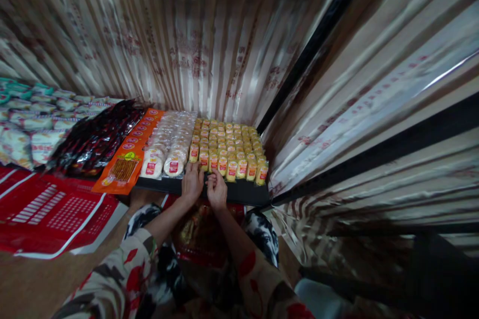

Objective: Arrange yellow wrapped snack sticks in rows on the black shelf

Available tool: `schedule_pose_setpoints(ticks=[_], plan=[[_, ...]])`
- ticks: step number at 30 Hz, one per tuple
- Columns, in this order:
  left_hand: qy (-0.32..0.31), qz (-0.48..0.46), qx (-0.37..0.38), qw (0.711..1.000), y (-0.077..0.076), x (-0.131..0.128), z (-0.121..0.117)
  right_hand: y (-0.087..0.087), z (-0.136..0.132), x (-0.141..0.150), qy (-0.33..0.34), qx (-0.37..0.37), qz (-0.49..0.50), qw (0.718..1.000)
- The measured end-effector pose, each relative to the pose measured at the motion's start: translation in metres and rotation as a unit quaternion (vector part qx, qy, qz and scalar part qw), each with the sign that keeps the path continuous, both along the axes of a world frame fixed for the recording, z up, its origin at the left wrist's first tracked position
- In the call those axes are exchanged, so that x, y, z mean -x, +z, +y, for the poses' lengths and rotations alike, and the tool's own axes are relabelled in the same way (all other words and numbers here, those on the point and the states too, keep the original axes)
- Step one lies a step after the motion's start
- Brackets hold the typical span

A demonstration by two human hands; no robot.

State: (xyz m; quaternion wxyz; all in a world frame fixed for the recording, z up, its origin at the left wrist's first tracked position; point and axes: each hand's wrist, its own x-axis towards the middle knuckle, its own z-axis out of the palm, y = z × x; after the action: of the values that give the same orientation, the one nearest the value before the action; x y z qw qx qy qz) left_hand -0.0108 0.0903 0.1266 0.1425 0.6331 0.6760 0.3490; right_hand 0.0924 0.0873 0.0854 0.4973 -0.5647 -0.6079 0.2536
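Observation:
Rows of small yellow snack packets with red labels stand on a black shelf. At the left part of their front row is my left hand, its fingers bent and pressed together against the packets. Close beside it, my right hand is curled in, with its fingertips at the bottom of the front row. My fingers hide what is between them in both hands. Left of the yellow packets lie rows of round white packaged cakes in clear wrapping.
An orange snack bag, dark shiny packets and white-and-green bags continue leftward. Red printed sheeting hangs below the shelf. Pleated printed sheeting rises behind, with a black post at the right corner.

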Motion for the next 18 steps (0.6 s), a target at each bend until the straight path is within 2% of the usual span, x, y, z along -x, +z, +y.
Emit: schedule_pose_setpoints(ticks=[4,9,12,15,16,18], plan=[[-0.057,0.018,0.052,0.997,-0.008,0.003,-0.046,0.006,-0.009,-0.001,0.043,-0.006,0.028,0.999],[-0.079,0.073,0.179,0.978,-0.019,0.009,-0.086,0.003,-0.055,0.005,0.081,-0.006,-0.010,0.997],[-0.094,0.100,0.217,0.966,-0.030,0.017,-0.095,-0.018,-0.082,0.007,0.081,0.036,-0.035,0.995],[-0.086,0.060,0.272,0.956,-0.055,0.027,-0.092,-0.053,-0.093,0.007,0.056,0.179,-0.038,0.982],[-0.062,0.036,0.301,0.951,-0.066,0.030,-0.089,-0.066,-0.095,0.008,0.067,0.226,-0.040,0.971],[0.044,-0.010,0.345,0.938,-0.086,0.037,-0.082,-0.086,-0.095,0.009,0.084,0.264,-0.030,0.960]])
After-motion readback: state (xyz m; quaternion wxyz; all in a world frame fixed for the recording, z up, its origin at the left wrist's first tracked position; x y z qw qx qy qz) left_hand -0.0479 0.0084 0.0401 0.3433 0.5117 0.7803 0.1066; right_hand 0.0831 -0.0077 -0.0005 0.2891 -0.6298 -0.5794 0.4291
